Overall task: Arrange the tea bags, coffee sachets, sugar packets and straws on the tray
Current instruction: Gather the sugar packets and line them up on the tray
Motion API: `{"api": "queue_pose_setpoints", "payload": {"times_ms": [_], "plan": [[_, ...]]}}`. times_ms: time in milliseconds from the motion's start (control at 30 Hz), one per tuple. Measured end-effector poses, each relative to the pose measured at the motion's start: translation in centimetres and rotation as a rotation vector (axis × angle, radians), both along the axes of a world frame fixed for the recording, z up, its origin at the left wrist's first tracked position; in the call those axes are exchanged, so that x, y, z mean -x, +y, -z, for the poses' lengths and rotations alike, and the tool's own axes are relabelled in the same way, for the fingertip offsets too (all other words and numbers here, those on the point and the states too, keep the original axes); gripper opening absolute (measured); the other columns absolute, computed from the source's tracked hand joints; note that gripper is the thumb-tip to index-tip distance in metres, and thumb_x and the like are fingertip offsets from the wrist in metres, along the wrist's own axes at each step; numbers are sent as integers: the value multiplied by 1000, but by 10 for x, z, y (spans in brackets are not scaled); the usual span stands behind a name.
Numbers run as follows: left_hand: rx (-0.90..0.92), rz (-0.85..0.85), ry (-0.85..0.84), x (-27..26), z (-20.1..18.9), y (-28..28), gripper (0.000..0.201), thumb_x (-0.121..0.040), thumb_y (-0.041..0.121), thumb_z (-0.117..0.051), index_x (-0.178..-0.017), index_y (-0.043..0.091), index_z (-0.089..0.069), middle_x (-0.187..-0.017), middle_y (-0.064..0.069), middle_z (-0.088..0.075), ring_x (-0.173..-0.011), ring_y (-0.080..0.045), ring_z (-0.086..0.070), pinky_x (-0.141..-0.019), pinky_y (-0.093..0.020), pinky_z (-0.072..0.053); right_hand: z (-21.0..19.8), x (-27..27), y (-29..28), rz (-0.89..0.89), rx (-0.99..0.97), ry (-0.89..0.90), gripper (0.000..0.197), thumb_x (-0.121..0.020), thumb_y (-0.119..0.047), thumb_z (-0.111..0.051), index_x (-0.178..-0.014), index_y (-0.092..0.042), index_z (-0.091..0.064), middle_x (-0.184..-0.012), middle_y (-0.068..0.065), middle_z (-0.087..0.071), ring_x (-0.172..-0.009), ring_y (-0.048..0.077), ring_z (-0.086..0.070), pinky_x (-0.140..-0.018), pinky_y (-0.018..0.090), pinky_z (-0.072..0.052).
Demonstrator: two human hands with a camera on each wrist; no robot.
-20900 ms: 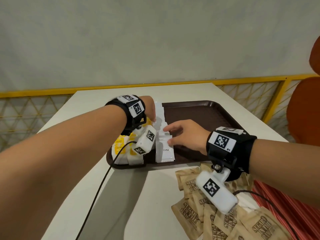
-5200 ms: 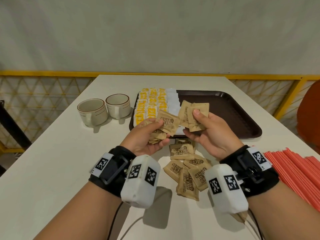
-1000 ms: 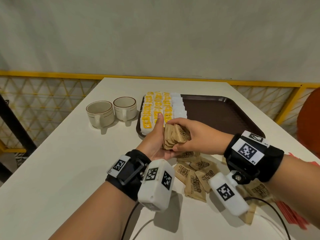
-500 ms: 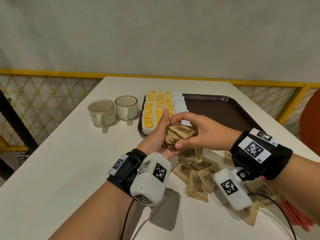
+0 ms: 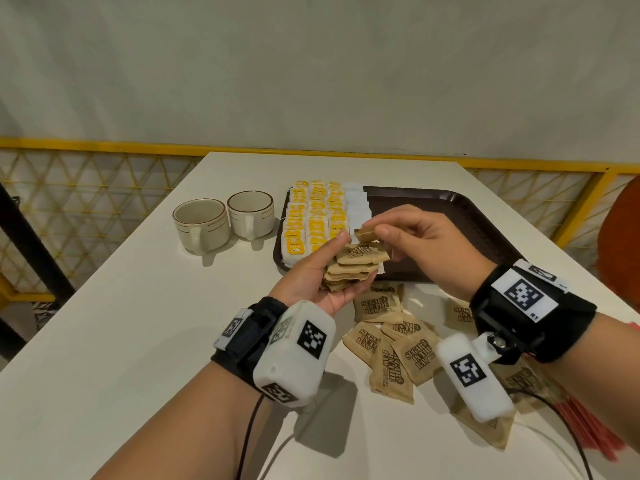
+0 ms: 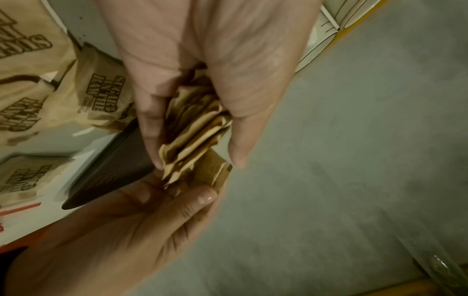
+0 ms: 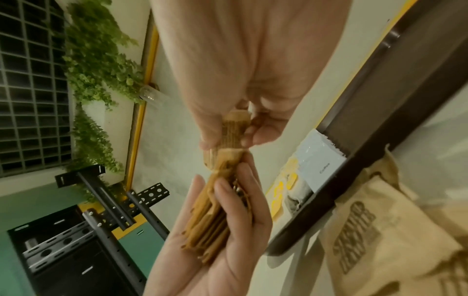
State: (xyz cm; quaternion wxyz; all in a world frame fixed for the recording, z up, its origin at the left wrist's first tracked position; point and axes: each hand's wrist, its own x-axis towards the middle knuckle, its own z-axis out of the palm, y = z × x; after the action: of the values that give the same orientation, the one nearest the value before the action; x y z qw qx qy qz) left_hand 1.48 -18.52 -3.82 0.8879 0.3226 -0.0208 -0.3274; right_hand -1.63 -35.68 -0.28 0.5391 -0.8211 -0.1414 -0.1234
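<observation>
On the white table (image 5: 121,341), nearest the camera, loose brown sugar packets (image 5: 412,355) printed "Sugar in the Raw" lie scattered, about nine of them visible, some partly hidden under the right wrist. A strip of red straws (image 5: 585,431) shows at the right edge, too cut off to count. Above the scatter, the left hand (image 5: 311,282) cups a stack of sugar packets (image 5: 353,270), thumb and fingers curled round its edges; the stack holds several, the exact number unclear. The right hand (image 5: 429,244) pinches one more brown packet (image 5: 365,233) between thumb and fingertips at the top of the stack. Half a second ago that hand lay closed over the stack; it has since lifted to the stack's far edge. Beyond the hands, the dark brown tray (image 5: 450,216) carries three rows of yellow tea bags (image 5: 315,216) along its left side and one row of white coffee sachets (image 5: 356,209) beside them. Two cream cups (image 5: 225,220) stand on the table just left of the tray.
</observation>
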Motion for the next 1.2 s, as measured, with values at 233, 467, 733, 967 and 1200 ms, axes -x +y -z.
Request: {"api": "queue_pose_setpoints", "payload": {"times_ms": [233,467,733,967,1200], "plan": [[-7,0,3,-1,-1,-1,49,-76,40,-63,-112,6,-59,-90,-15,-68,-76,-23,-68,-63,-30,-58,0,3,-6,-161,-200,41,19,-79,4,-66,-76,-15,-69,-100,-3,-69,-100,12,-64,-86,26,-52],[-26,6,-29,0,-2,-2,63,-86,61,-44,-106,4,-62,-89,-14,-70,-75,-21,-69,-65,-29,-59,-3,3,2,-82,-73,46,19,-87,5,-61,-100,-9,-61,-111,7,-67,-103,19,-65,-92,37,-53],[-60,4,-21,1,-3,-3,68,-86,63,-40,-113,3,-59,-105,-17,-67,-99,-26,-64,-82,-34,-55,-15,4,24,-95,460,156,54,-88,2,-53,-135,-21,-43,-141,-3,-41,-108,-2,-49,-87,6,-40],[-87,38,-40,-3,-4,0,71,-86,67,-35,-108,5,-63,-103,-16,-68,-96,-25,-66,-85,-33,-54,-20,5,37,-141,798,205,86,-86,-42,-65,-153,-21,-15,-154,1,-28,-141,14,-26,-116,36,-23],[-277,4,36,-12,1,0,84,-85,75,-27,-128,10,-57,-131,-19,-57,-121,-33,-55,-102,-45,-41,-8,-7,50,-170,849,176,71,-79,-33,-76,-138,-22,-38,-127,-1,-48,-116,15,-48,-101,33,-40]]}}
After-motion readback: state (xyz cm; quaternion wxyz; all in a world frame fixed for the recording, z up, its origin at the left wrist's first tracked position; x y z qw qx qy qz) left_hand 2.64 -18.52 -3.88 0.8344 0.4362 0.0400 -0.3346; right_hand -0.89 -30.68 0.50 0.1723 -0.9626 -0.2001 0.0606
